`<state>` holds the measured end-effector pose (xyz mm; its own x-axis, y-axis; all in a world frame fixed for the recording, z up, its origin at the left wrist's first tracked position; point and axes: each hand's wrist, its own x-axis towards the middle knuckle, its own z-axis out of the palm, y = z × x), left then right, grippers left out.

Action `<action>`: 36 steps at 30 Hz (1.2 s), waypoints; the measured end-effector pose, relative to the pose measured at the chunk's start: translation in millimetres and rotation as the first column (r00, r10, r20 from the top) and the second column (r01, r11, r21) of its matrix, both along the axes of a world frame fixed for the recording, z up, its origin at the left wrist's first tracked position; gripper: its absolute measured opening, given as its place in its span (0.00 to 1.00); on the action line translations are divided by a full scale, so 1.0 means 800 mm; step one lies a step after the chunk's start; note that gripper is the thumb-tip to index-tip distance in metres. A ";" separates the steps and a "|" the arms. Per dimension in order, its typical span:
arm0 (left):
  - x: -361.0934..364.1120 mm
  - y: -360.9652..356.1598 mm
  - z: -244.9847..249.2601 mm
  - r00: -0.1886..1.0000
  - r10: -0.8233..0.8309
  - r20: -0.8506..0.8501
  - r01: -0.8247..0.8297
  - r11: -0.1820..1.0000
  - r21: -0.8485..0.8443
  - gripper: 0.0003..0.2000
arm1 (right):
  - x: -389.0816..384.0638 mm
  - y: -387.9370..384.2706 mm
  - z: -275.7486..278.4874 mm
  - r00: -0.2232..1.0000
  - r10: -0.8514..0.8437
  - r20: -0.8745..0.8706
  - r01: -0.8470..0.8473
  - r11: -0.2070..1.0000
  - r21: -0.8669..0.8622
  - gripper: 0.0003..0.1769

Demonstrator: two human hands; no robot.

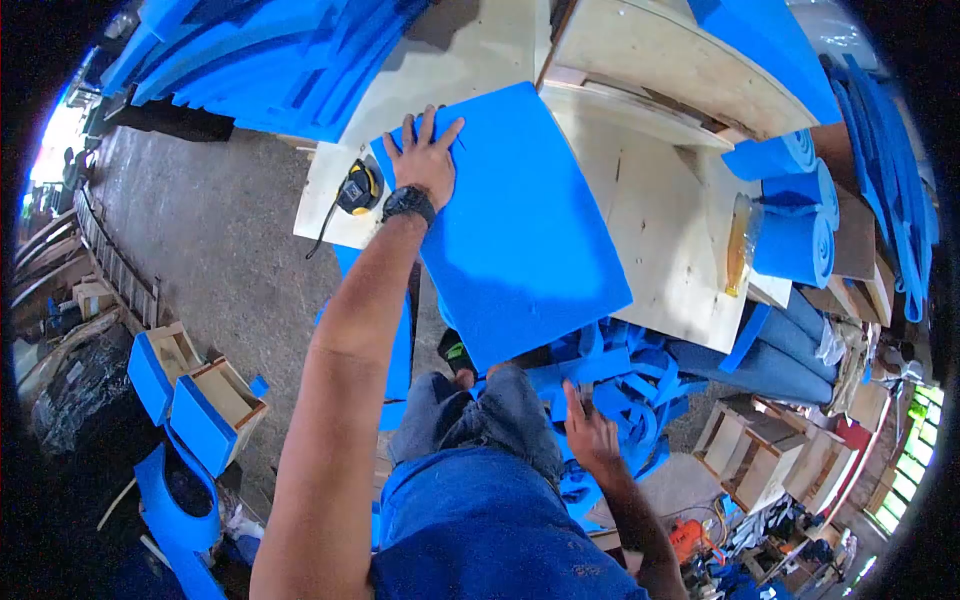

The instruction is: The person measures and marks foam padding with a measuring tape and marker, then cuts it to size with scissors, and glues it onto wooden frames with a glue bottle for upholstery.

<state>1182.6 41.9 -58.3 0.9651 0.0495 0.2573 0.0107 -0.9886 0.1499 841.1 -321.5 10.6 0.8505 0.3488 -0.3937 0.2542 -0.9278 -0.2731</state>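
A rectangular blue foam sheet lies tilted on a pale wooden board, its near corner reaching past the board's edge. My left hand, with a dark watch at the wrist, rests flat on the sheet's left corner, fingers spread. Just left of that wrist sits a black and yellow tape measure. My right hand is low beside my right thigh, above blue foam strips, away from the sheet. Its index finger points out, and a small dark item seems to be in its grip, too small to name.
Blue foam pieces are stacked at the upper left. Blue foam rolls and a bottle of amber liquid are at the right. Cut foam strips lie below the board. Wooden boxes stand on the floor at the left.
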 end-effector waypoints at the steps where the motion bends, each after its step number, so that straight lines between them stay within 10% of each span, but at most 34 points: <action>1: 0.001 0.001 -0.001 1.000 -0.003 0.000 0.003 1.000 -0.002 0.29 | -0.036 -0.024 0.004 0.985 -0.033 -0.171 0.007 0.988 -0.151 0.33; 5: 0.000 0.005 0.008 1.000 -0.008 0.028 0.010 0.999 -0.046 0.28 | -0.256 -0.157 -0.022 0.944 -0.283 -0.170 0.308 0.940 0.146 0.32; 7: -0.017 0.004 0.015 0.995 -0.009 0.103 0.026 0.986 -0.166 0.27 | -0.297 -0.179 0.008 0.773 -0.515 -0.372 0.548 0.836 -0.020 0.30; 10: -0.112 -0.020 0.047 0.978 0.057 0.203 0.038 0.900 -0.433 0.27 | -0.236 -0.147 0.003 0.761 -0.638 0.117 0.640 0.768 0.019 0.28; 12: -0.206 -0.050 0.048 0.963 0.177 0.205 0.022 0.704 -0.710 0.29 | -0.135 -0.107 0.034 0.715 -0.640 0.282 0.616 0.767 0.181 0.26; 14: -0.282 -0.066 -0.030 0.978 0.194 0.071 0.055 0.087 -0.995 0.32 | -0.052 -0.098 0.029 0.693 -0.614 0.379 0.562 0.789 0.251 0.27; 16: -0.322 -0.108 0.011 0.995 0.066 0.069 0.079 -0.167 -0.983 0.31 | 0.034 -0.108 0.022 0.672 -0.655 0.344 0.572 0.755 0.320 0.28; 21: -0.314 -0.115 -0.033 0.916 -0.073 -0.395 -0.394 -0.345 -0.852 0.32 | 0.195 -0.126 -0.034 0.614 -0.389 0.687 0.429 0.895 0.123 0.41; 26: -0.302 -0.112 -0.018 0.959 0.044 -0.280 -0.268 -0.180 -0.946 0.31 | 0.279 -0.007 -0.018 0.793 -0.274 0.544 0.025 0.907 0.421 0.36; 36: -0.300 0.012 0.427 0.869 0.018 -0.494 -0.464 0.375 -0.802 0.31 | 0.280 0.018 -0.054 0.932 -0.193 0.308 0.058 0.916 0.396 0.37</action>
